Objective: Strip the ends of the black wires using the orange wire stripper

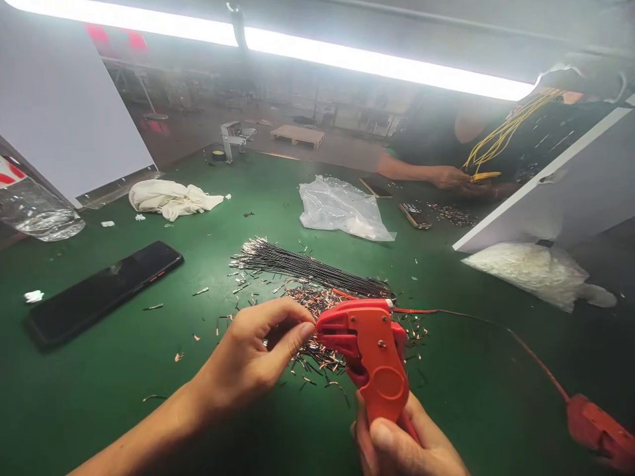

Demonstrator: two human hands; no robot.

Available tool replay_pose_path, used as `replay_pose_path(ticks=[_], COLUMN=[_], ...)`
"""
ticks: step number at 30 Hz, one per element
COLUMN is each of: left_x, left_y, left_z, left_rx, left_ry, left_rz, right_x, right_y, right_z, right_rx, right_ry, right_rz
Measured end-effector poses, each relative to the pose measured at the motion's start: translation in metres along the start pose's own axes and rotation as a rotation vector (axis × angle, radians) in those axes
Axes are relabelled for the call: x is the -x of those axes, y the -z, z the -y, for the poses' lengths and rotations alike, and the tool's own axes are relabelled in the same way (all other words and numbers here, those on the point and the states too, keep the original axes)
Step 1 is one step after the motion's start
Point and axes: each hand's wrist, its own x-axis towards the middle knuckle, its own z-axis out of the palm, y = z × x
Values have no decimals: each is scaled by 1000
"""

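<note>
My right hand is wrapped round the handles of a red wire stripper, whose jaws point left. At the mouth of those jaws, my left hand pinches thumb and forefinger together; whatever lies between the fingertips is too small or hidden to make out. Behind the tool a bundle of black wires lies on the green table, its bare metal ends to the left. Beneath the jaws and my left fingers spreads a heap of wire scraps, copper and black.
A black phone and a white cloth lie left. Beyond the wires is a clear plastic bag. At right are a filled bag, a second red tool and a white panel. Across the table, a person's hand holds yellow wires.
</note>
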Motion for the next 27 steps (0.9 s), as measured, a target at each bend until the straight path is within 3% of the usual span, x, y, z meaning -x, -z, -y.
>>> replay_pose_path(ticks=[6, 11, 20, 27], left_x=[0, 0, 0, 1], left_y=[2, 4, 4, 5], left_z=[1, -3, -4, -5], left_rx=[-65, -146, -234, -211], left_ry=[-48, -161, -216, -209], left_rz=[-46, -100, -160, -147], right_x=[-12, -7, -10, -14], right_y=[3, 5, 19, 12], right_z=[2, 8, 4, 2], right_rx=[-39, 58, 150, -122], right_ry=[52, 19, 40, 58], right_rz=[188, 100, 217, 353])
